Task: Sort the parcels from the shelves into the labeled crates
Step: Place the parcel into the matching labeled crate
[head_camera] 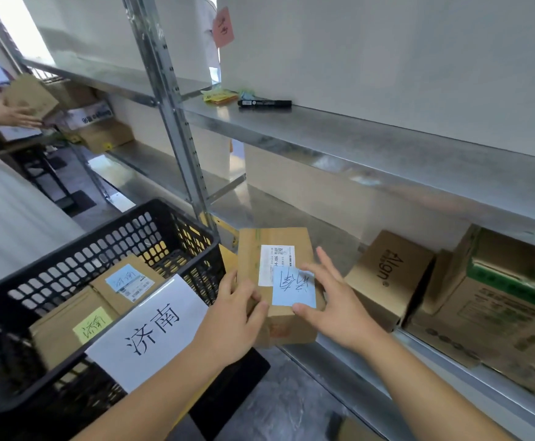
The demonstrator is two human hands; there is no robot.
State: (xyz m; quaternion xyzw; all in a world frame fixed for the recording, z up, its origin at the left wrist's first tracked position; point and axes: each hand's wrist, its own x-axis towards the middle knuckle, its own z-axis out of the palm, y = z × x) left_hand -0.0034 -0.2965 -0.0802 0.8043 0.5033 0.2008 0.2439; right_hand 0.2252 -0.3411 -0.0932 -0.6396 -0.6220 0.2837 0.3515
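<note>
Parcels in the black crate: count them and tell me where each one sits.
2 show. One parcel with a blue note lies toward the back of the black crate; one with a yellow note lies nearer the front. The white sign may hide others.

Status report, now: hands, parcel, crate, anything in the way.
Left hand gripping parcel at its near-left edge; right hand open, thumb on its blue note. Parcel between shelf and black crate. Nothing in the way.
</note>
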